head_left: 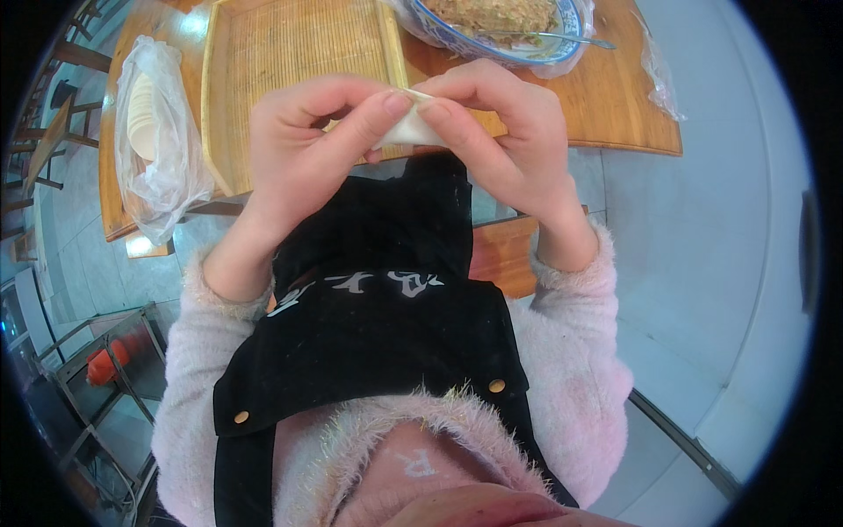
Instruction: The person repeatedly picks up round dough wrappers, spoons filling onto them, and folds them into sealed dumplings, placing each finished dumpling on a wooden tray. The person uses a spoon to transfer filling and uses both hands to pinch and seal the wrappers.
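Between both hands is a folded white dumpling (411,132), held up above the near edge of the table. My left hand (320,132) pinches its left side, thumb on top. My right hand (505,132) grips the other side, its thumb almost meeting the left one. Fingers cover much of the dumpling, so its underside is hidden. Behind the hands lies a wooden-framed bamboo tray (303,44). Beyond the right hand stands a blue-and-white bowl (566,61) of minced filling (496,19), with a metal utensil (580,39) resting in it.
At the table's left, a clear plastic bag (167,189) holds a stack of round white wrappers (142,119). The wooden table (619,110) ends at the right near a pale wall (702,220). Wooden chairs (57,132) stand far left; a metal rack (110,386) is lower left.
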`<state>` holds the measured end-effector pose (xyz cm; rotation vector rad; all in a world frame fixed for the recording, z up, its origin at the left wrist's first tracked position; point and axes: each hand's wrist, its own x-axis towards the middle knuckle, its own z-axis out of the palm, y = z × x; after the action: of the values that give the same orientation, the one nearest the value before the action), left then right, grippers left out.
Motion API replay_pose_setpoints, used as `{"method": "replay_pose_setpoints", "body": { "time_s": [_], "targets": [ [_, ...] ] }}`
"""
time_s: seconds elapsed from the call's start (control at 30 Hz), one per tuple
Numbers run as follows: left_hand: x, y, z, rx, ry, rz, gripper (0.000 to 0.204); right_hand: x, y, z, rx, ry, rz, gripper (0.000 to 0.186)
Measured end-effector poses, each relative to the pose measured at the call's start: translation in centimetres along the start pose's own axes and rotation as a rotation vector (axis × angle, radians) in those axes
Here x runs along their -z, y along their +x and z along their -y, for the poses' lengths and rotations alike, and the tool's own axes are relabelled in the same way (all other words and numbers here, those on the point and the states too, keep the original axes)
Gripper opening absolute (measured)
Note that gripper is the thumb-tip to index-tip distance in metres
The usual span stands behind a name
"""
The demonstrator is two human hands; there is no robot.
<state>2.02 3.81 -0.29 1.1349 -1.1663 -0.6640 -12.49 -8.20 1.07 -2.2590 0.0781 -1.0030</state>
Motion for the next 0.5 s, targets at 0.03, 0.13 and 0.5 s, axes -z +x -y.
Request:
{"method": "replay_pose_setpoints", "body": {
  "time_s": [0.03, 0.13, 0.5],
  "targets": [
    [0.0, 0.0, 0.0, -0.010, 0.001, 0.006, 0.012, 0.0, 0.0, 0.0, -0.034, 0.035, 0.007, 0.007],
    [0.0, 0.1, -0.2, 0.010, 0.009, 0.019, 0.012, 0.2, 0.3, 0.0, 0.068, -0.079, 0.019, 0.007],
    [-0.3, -0.4, 0.2, 0.201, -0.145, -0.015, 0.015, 0.3, -0.7, -0.2, -0.035, -0.066, 0.034, 0.005]
  ]
}}
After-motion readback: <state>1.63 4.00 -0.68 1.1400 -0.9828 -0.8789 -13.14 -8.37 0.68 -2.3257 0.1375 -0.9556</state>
